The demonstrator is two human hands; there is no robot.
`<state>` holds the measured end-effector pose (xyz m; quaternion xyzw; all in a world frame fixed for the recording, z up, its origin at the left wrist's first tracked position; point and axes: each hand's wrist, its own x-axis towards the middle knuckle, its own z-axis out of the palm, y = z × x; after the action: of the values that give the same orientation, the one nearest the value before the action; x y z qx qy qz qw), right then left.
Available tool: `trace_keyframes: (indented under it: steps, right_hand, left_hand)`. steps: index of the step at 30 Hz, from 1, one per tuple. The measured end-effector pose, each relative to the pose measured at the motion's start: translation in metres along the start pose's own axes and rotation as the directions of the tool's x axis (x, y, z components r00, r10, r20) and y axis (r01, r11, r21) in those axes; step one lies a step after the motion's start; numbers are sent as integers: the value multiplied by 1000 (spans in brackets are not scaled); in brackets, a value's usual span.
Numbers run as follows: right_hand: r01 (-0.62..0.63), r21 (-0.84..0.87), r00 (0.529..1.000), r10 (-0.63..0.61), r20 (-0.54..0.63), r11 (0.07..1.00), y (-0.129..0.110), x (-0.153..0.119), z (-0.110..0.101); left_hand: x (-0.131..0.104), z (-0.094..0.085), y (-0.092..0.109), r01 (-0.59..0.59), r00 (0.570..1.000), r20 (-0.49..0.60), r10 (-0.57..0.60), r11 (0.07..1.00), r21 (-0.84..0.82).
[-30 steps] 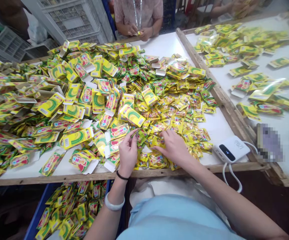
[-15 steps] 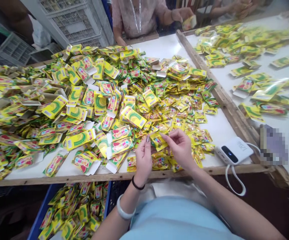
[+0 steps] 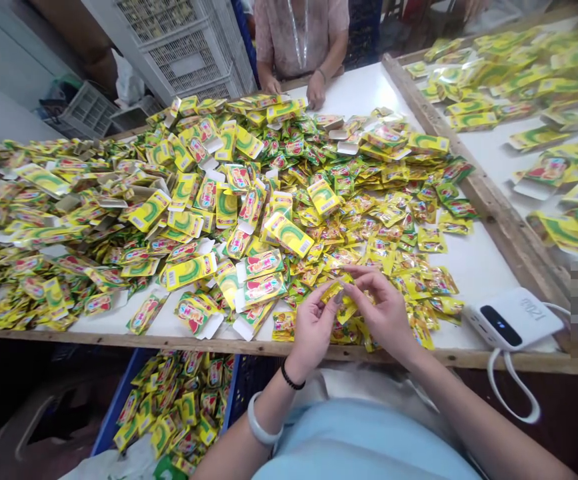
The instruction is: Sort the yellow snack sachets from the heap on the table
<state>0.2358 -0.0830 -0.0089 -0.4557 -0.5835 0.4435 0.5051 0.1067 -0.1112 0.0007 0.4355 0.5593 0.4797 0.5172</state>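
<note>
Over the front of the table both hands come together at a small yellow packet (image 3: 333,292). My left hand (image 3: 315,328) pinches it between thumb and fingers. The thumb and fingertips of my right hand (image 3: 385,313) close on its right side, hiding part of it. Beneath and around them lie loose yellow sachets (image 3: 429,280). Left of my hands, flat printed boxes (image 3: 263,288) with open white flaps lie in a heap, mixed with green and yellow sachets.
A wooden rail (image 3: 469,180) divides the table. A white power bank (image 3: 513,319) with a cable sits at the right front. Below the edge stands a blue crate (image 3: 113,407) of boxes. Across the table a person (image 3: 301,40) rests both hands near the heap.
The view has swung left, so the table contents appear farther right. My hands have drawn closer together around the packet. The person opposite has lowered a hand from the right to the table.
</note>
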Motion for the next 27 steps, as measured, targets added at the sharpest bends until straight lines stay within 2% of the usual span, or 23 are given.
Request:
trace_keyframes:
  steps: [2,4,6,8,10,11,12,14,15,16,17,19,21,22,25,26,27]
  right_hand:
    - [-72,77,989,61,137,994,1,-2,-2]
    - [-94,41,961,80,266,995,0,-1,-4]
    - [-19,-97,940,51,339,995,-3,2,-9]
    - [145,-267,923,-33,384,953,-8,5,-18]
    - [322,-463,897,-111,427,826,-10,7,-30]
    - [389,-563,886,-128,447,729,-10,8,-37]
    - [432,-652,879,-128,460,623,-10,8,-44]
    - [464,-763,874,-91,478,451,-5,7,-57]
    - [469,-781,871,-71,485,413,-3,7,-61]
    - [467,-780,871,-61,488,416,-1,7,-65]
    - [448,-767,878,-61,476,460,-1,8,-67]
    - [351,-685,913,-69,403,639,-6,10,-68]
    - [227,-479,940,-61,337,848,-17,12,-64]
    - [174,-352,940,-48,339,920,-24,13,-60]
    - [71,-75,893,-30,449,995,-38,11,-44]
    - [27,-21,875,-14,484,999,-39,9,-38]
    - [-32,32,864,12,504,999,-40,6,-32]
  left_hand:
    - [-1,0,-1,-71,997,-29,72,996,52]
    - [-1,-3,-1,-156,985,-50,167,973,168]
    - [0,-10,1,-241,962,-41,271,909,341]
    - [1,-27,4,-295,921,-53,386,780,552]
    - [3,-55,6,-220,863,-138,485,608,762]
    - [4,-71,5,-117,827,-209,522,524,844]
    - [4,-88,3,0,810,-264,524,450,893]
    - [2,-117,-4,163,811,-311,495,320,933]
    - [0,-128,-8,201,830,-313,463,275,940]
    - [-1,-134,-11,215,847,-308,433,252,944]
    - [-2,-137,-13,211,861,-300,410,249,945]
    - [-3,-133,-11,160,871,-274,408,291,943]
    - [-2,-119,1,59,864,-218,453,340,939]
    - [-2,-111,9,-12,865,-165,474,349,937]
    - [-1,-84,36,-272,863,75,500,335,902]
    - [-1,-75,43,-349,845,136,517,342,872]
    - [-1,-67,47,-404,821,149,551,377,833]
